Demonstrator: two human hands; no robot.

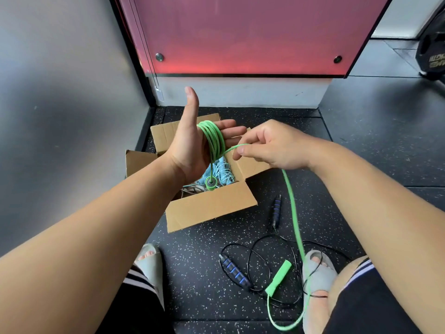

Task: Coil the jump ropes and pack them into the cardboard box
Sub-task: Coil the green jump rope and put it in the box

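Green jump rope point(213, 141) loops several times round the flat, spread left hand point(190, 143); the right hand point(267, 147) pinches its strand just beside, one handle point(211, 183) dangling below, seemingly over the cardboard box point(212, 206).

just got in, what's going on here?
A person is coiling a bright green jump rope around the flat left hand, while the right hand pinches the loose length. One green handle dangles over the open brown cardboard box, which holds a light blue rope. A black jump rope with blue-ringed handles lies uncoiled on the dark speckled floor.
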